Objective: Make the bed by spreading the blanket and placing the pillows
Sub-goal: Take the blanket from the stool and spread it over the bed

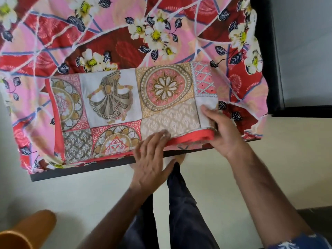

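A folded blanket [125, 108] with patchwork prints, a dancer figure and a red border lies at the near edge of the bed. The bed carries a pink and red floral sheet [125, 33]. My left hand [152, 159] lies blurred on the blanket's near edge, fingers straight and spread. My right hand [222, 130] grips the blanket's right near corner, thumb on top and fingers curled under the red border. No pillow is in view.
The bed's dark frame edge [80, 169] runs along the near side above a pale floor [89, 198]. An orange cylinder-shaped object [23, 230] sits at the lower left. A dark frame [273, 69] stands right of the bed. My legs are below the hands.
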The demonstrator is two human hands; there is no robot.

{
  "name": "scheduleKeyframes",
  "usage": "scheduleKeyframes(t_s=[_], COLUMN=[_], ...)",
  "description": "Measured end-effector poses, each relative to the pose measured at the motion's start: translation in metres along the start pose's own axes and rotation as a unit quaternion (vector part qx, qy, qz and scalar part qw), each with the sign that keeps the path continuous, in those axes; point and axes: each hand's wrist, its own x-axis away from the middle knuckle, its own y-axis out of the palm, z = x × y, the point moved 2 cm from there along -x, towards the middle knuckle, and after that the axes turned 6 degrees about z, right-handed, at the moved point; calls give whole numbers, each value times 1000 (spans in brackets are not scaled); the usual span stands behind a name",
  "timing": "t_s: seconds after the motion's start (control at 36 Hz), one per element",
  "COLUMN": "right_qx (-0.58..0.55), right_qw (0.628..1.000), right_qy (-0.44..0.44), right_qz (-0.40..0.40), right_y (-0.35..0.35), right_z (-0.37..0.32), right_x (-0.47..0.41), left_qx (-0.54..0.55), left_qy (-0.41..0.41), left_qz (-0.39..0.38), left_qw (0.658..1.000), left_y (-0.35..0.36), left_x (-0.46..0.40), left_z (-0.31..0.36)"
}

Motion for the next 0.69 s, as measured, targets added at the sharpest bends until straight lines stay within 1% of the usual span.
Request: scheduleKeyframes(t_s=[0.06, 0.14, 0.25, 0.36, 0.47, 0.53, 0.58, 0.69], right_qx=[-17, -36, -63, -87, -105, -113, -123, -110], right_qw=[1000, 999, 997, 995, 993, 992, 991, 993], right_qy=[5, 19, 22, 31, 56, 59, 58, 0], right_qz=[-17, -31, -37, -47, -7, 9, 20, 29], right_y=[9, 13, 7, 3, 9, 14, 20, 36], right_z=[-7, -11, -10, -3, 3, 4, 3, -26], right_x=[3, 5, 6, 0, -7, -11, -14, -17], left_qx=[-26, -67, -152, -195, -215, -214, -207, -212], left_qy=[-17, -89, -153, -194, -272, -293, -295, -278], left_qz=[25, 43, -4, -40, -37, -27, 12, 158], left_qw=[999, 993, 977, 961, 937, 931, 933, 923], left_y=[2, -6, -35, -57, -74, -78, -83, -117], left_x=[-6, -23, -36, -10, 11, 10, 2, -29], left_z=[0, -27, -77, -120, -156, -167, -169, -157])
